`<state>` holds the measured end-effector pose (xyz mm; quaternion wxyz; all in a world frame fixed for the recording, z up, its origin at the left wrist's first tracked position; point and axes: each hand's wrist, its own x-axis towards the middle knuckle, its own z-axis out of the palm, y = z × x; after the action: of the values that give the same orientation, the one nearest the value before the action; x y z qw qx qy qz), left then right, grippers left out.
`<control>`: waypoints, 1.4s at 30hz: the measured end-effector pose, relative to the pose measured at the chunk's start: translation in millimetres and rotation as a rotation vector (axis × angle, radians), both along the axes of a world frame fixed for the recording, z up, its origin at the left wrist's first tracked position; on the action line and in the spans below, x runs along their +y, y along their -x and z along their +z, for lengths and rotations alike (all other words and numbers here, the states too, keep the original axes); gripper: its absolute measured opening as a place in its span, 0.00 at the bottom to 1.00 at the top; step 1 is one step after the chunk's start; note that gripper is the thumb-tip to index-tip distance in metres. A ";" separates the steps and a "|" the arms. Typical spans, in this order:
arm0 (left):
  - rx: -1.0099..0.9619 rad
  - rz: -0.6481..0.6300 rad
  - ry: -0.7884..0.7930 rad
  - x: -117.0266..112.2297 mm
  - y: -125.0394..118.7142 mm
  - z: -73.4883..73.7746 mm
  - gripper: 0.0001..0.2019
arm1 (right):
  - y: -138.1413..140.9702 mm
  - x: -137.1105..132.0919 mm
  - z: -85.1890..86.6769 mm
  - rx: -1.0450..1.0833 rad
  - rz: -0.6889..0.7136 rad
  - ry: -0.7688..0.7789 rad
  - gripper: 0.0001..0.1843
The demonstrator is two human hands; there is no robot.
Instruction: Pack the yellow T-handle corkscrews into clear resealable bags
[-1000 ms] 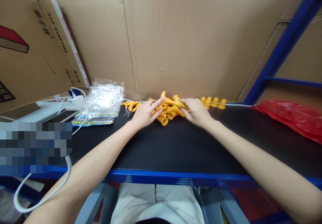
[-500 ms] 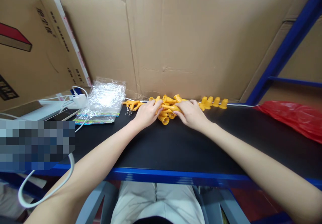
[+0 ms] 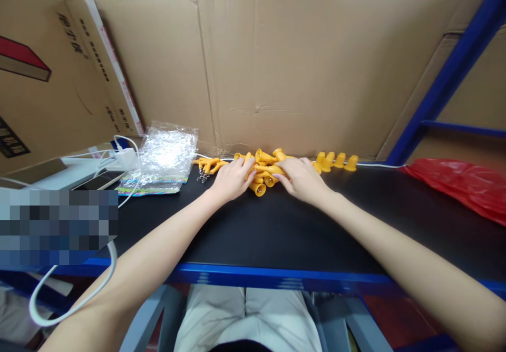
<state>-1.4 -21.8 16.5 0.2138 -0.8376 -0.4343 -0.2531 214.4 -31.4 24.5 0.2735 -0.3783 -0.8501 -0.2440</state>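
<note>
Both hands are at a pile of yellow plastic pieces (image 3: 259,188), stick-like parts with flared, cup-shaped ends. My left hand (image 3: 236,178) is closed round a yellow piece at the pile's left side, thumb toward the middle. At the right side, my right hand (image 3: 303,179) grips a yellow piece between thumb and fingers; the fingertips are partly hidden. Left of the pile lie branch-like yellow pieces (image 3: 209,163) with small metal hooks or chains (image 3: 203,175) beside them. Several yellow cup-shaped pieces (image 3: 340,160) stand in a row to the right.
A clear plastic bag (image 3: 168,152), a phone (image 3: 98,181) and a white charger (image 3: 125,158) with cables lie at the left. A red plastic bag (image 3: 458,183) is at the right. A cardboard wall (image 3: 292,67) rises behind the black tabletop (image 3: 276,236).
Both hands stay at the pile, with only a very slight shift of the right thumb and fingers. The yellow pieces look the same.
</note>
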 end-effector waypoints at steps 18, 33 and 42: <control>-0.013 0.007 0.052 -2.9 -0.5 4.2 0.15 | 3.1 -2.5 -0.9 -0.045 0.018 -0.037 0.16; -0.170 0.191 0.036 21.6 29.3 4.1 0.16 | -22.2 11.4 6.0 0.040 -0.181 -0.146 0.13; -0.252 0.352 0.126 67.3 86.5 -14.1 0.20 | -48.6 30.4 -4.9 0.107 -0.281 -0.040 0.13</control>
<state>-87.8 45.5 2.4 0.1459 -0.7224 -0.6120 -0.2870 263.0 -1.0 19.6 0.2891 -0.5006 -0.7679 -0.2760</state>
